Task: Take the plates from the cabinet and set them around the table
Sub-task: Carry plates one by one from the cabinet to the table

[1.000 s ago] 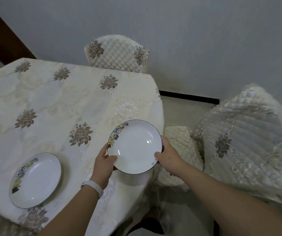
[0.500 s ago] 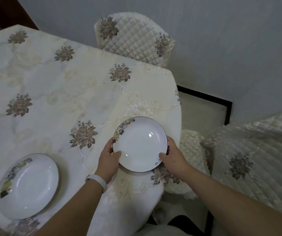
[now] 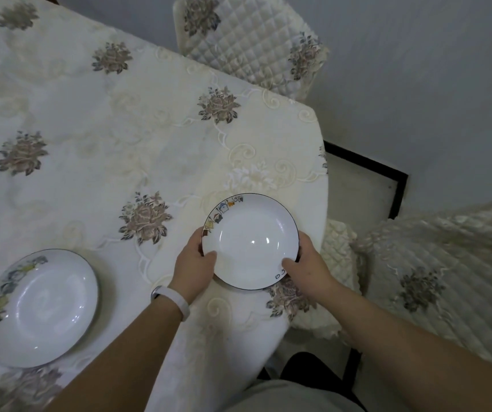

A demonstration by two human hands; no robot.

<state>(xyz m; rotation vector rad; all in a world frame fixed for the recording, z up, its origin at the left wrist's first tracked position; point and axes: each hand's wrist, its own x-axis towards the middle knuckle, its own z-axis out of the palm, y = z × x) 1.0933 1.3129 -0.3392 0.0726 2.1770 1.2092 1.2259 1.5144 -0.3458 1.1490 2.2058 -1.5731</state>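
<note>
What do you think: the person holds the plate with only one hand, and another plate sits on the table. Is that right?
Not quite. The head view shows both hands on the held plate: the left hand grips its left edge and the right hand grips its right edge. The rest is right: the other plate sits on the table.

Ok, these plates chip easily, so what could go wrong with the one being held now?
The held plate, gripped at its rim by the left hand and right hand, is close to the rounded edge of the table; set down there, it could be knocked off. The tablecloth hangs over that edge, so a snag on it might drag the plate.
</note>
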